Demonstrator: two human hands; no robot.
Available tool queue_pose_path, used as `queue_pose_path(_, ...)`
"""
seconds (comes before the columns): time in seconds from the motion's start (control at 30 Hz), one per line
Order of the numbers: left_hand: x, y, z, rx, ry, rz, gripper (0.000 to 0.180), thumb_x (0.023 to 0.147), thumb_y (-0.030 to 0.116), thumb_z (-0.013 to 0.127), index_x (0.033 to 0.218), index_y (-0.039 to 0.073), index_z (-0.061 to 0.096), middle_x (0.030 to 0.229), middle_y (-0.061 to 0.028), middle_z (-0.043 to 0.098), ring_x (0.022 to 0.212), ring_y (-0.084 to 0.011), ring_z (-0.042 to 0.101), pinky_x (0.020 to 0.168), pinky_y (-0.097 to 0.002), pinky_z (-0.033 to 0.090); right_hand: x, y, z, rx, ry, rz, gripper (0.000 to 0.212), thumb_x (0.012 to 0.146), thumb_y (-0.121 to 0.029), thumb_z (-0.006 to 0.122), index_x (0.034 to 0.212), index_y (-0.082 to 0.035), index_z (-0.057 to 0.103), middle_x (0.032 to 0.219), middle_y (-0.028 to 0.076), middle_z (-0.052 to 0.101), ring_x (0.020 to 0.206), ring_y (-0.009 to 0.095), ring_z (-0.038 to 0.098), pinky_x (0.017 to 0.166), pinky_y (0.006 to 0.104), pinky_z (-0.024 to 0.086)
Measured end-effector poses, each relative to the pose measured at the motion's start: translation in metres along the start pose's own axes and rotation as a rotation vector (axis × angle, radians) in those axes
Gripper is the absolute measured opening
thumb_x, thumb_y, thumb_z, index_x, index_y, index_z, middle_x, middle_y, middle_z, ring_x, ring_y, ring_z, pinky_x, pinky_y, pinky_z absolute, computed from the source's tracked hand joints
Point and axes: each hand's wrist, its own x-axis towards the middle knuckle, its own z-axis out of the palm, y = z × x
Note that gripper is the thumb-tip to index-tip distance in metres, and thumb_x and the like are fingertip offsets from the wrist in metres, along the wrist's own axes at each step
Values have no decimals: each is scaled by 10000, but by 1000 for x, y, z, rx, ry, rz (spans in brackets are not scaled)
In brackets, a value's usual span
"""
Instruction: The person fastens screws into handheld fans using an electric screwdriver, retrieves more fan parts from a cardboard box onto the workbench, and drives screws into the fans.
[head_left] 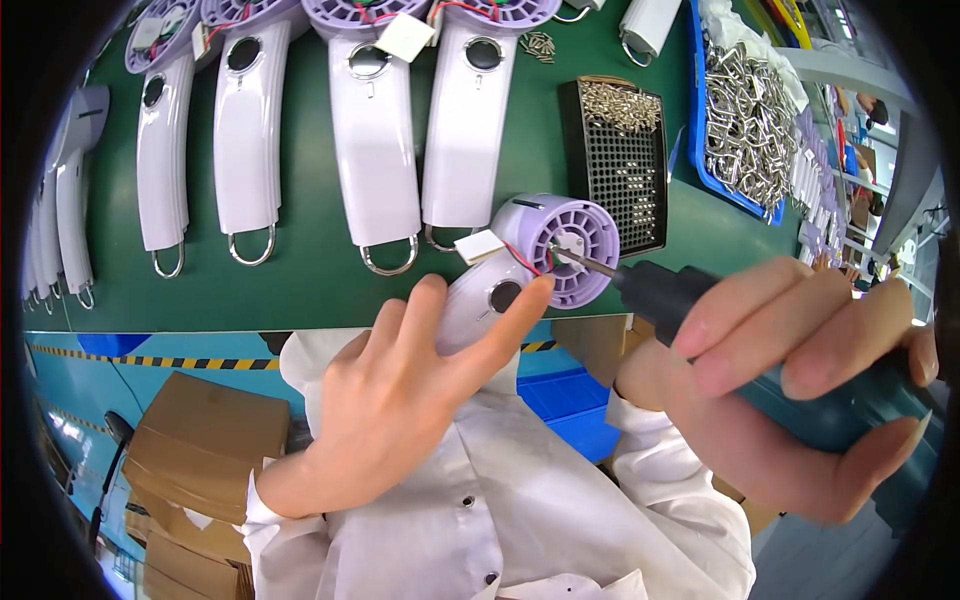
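In my right hand (780,370) is a dark electric screwdriver (665,295), my fingers wrapped round its body. The thin bit slants left into the centre of a handheld fan's (583,230) round lilac head, at a metal-coloured motor part (570,245). My left hand (400,390) holds the fan by its white handle at the table's front edge. Its index finger stretches along the handle beside a round dark button (505,295), close to the red and black wires. A white square connector piece (480,247) hangs from those wires. The palm hides part of the handle.
Several white fan handles (375,150) with metal loops lie along the back left. A black screw tray (618,165) stands beyond the fan head. A blue bin (700,110) of metal hooks (750,125) is at the right, and loose screws (537,46) lie farther back.
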Motion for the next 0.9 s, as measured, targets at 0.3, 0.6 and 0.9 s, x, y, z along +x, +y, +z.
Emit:
queue_pose_path(0.3, -1, -2, 4, 26, 35, -5, 782, 658, 62, 613, 1387, 323, 496, 892, -72, 469, 558, -144, 420, 388, -240, 398, 4, -8, 18, -376, -50, 267, 411, 966, -346, 360, 1215, -27, 432, 808, 132, 502, 436, 233, 474, 380, 375, 425)
queue_pose_path(0.6, 1, -1, 0, 75, -2, 11, 753, 679, 89, 591, 1388, 316, 475, 919, -85, 477, 578, -134, 422, 397, -207, 393, -3, 31, 12, -152, -105, 49, 232, 943, -222, 412, 1084, -53, 340, 720, 163, 498, 387, 249, 485, 360, 370, 466)
queue_pose_path(0.9, -9, -1, -7, 18, 27, 10, 708, 727, 107, 592, 1408, 240, 454, 896, -95, 490, 692, -163, 506, 437, -222, 448, -12, 18, 29, -97, 80, 175, 368, 930, -247, 631, 1077, -69, 344, 761, 175, 545, 535, 277, 572, 492, 411, 533)
